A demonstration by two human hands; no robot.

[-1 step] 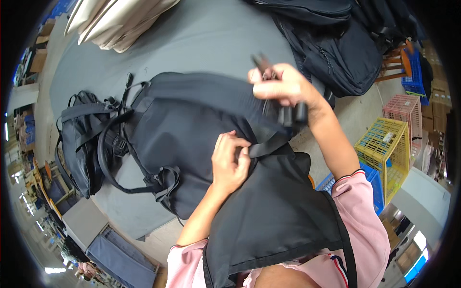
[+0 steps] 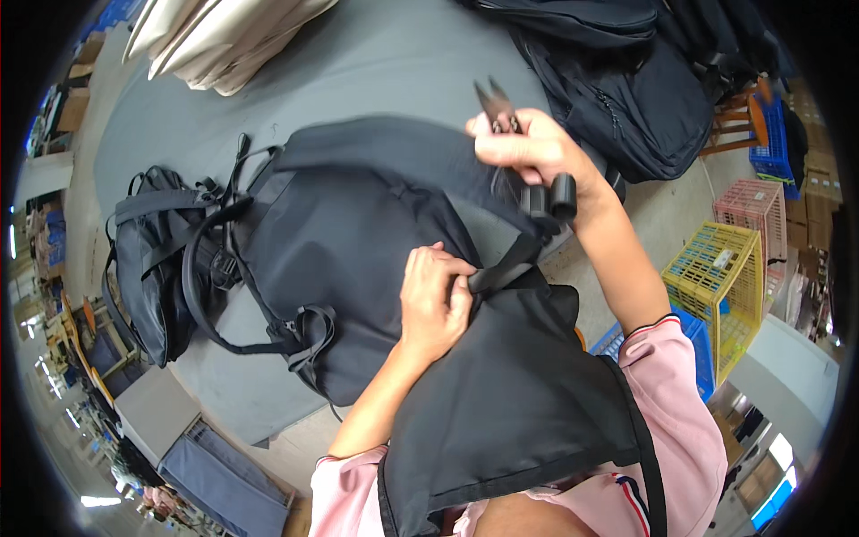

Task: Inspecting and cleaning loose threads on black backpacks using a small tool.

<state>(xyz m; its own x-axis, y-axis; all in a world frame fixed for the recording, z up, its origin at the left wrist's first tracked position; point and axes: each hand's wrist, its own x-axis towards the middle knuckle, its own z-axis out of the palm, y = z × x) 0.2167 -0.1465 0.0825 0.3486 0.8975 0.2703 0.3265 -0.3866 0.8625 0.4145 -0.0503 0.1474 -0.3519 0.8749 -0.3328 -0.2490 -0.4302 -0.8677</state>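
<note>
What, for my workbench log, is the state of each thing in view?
Right hand: closed around a metal tool
Metal tool: tips parted
Left hand: pinching a black webbing strap
Black webbing strap: held at one end
Black backpack: lying on the grey table
Pale bags: bunched together

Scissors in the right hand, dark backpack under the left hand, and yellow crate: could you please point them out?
Scissors (image 2: 505, 122): head view, metal near the pivot.
Dark backpack (image 2: 335, 242): head view, middle of its main panel.
Yellow crate (image 2: 704, 267): head view, its lattice panel.
</note>
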